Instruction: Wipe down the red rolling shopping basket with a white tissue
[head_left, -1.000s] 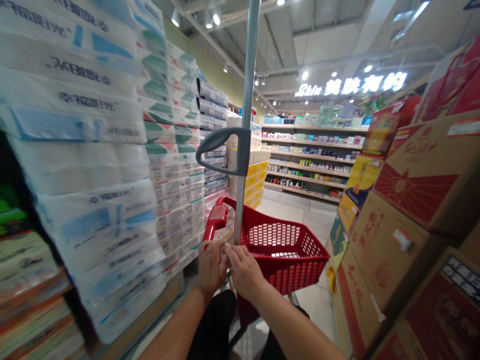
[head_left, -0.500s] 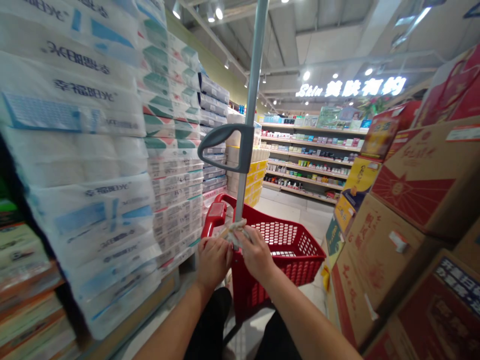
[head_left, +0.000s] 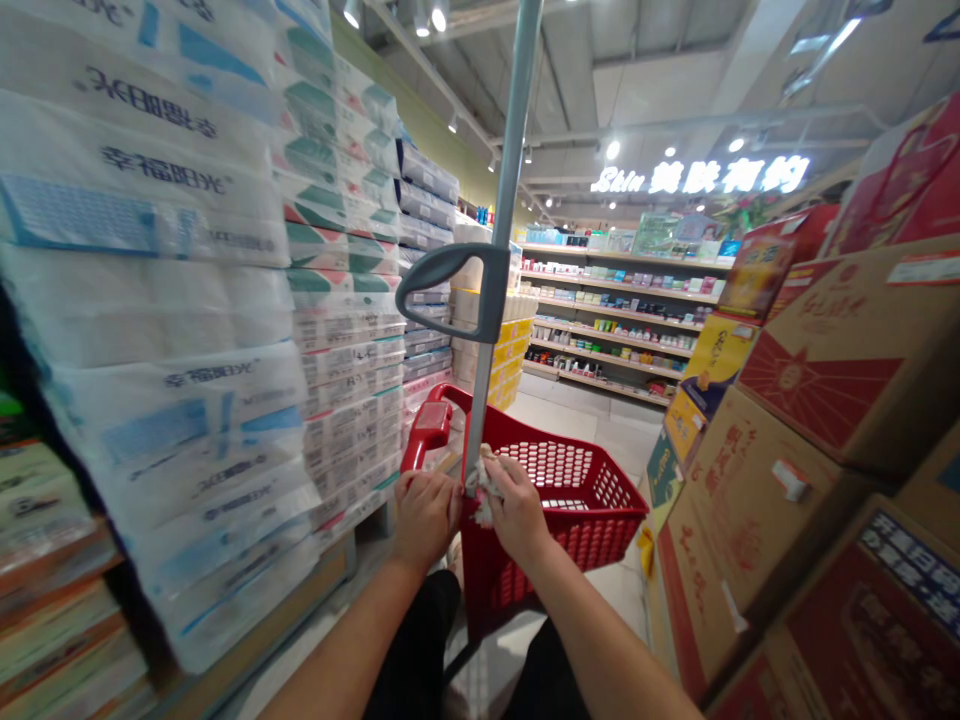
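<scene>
A red plastic shopping basket with perforated sides stands between my legs. From its near end rises a grey metal pole carrying a dark grey loop handle. My left hand is closed over the basket's red rim, left of the pole's foot. In my right hand is a crumpled whitish cloth, pinched by the fingers and held against the pole's foot and the basket's near edge. A red handle of the basket sticks up beyond my left hand.
Tall stacks of wrapped tissue packs line the left side. Cardboard boxes are piled close on the right. Shelves of small goods stand across the back, beyond a pale floor.
My right hand has shifted the cloth slightly right and down, from around the pole's lower end to its right side. The left hand stays on the rim.
</scene>
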